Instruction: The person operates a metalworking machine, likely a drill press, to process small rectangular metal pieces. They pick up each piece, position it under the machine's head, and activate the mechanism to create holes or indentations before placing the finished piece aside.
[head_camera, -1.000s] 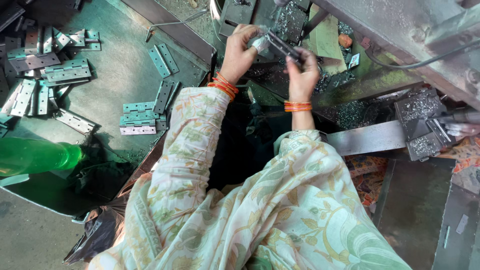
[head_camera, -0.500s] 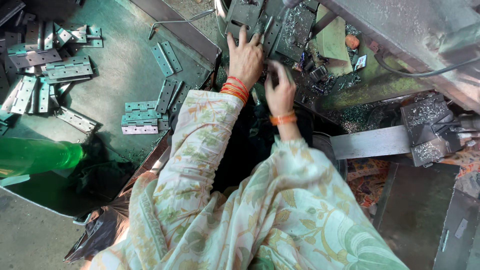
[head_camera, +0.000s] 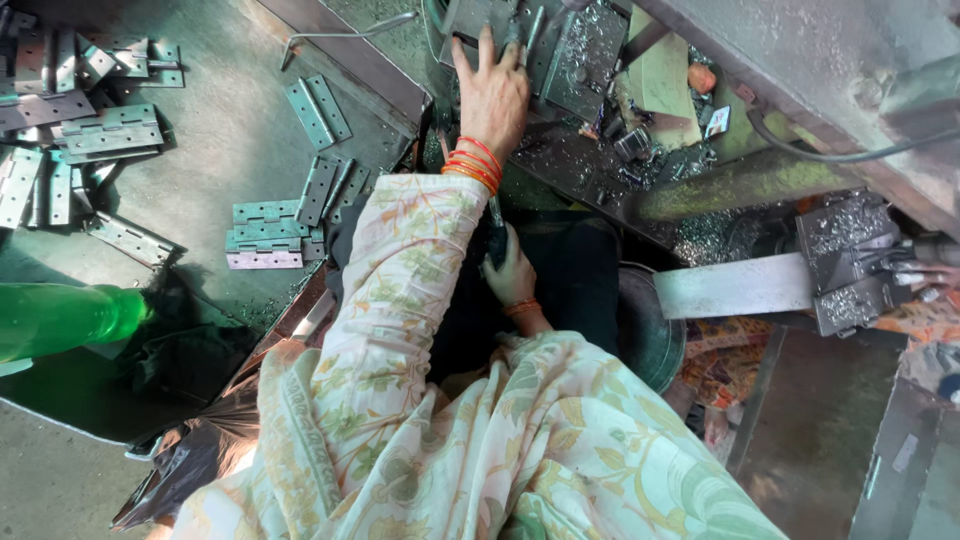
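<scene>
My left hand (head_camera: 492, 92), with orange bangles at the wrist, lies flat with fingers spread on a dark metal plate (head_camera: 580, 60) of the machine at the top centre, holding nothing. My right hand (head_camera: 512, 275) is lower, close to my lap under the machine's edge. Its fingers are closed around a dark narrow metal piece (head_camera: 496, 228) that points up. Metal shavings (head_camera: 560, 160) cover the machine bed next to my left wrist. My floral sleeves fill the lower middle of the view.
Several flat metal hinges (head_camera: 268, 235) lie scattered on the grey metal tabletop (head_camera: 220, 140) at left, more in a pile (head_camera: 70, 110) at far left. A green bottle (head_camera: 60, 320) lies at the left edge. A steel bar (head_camera: 730, 288) with a block juts in at right.
Both hands were holding a metal part up at the machine. My right hand has dropped toward my lap, and my left hand has moved onto the machine plate and spread flat.
</scene>
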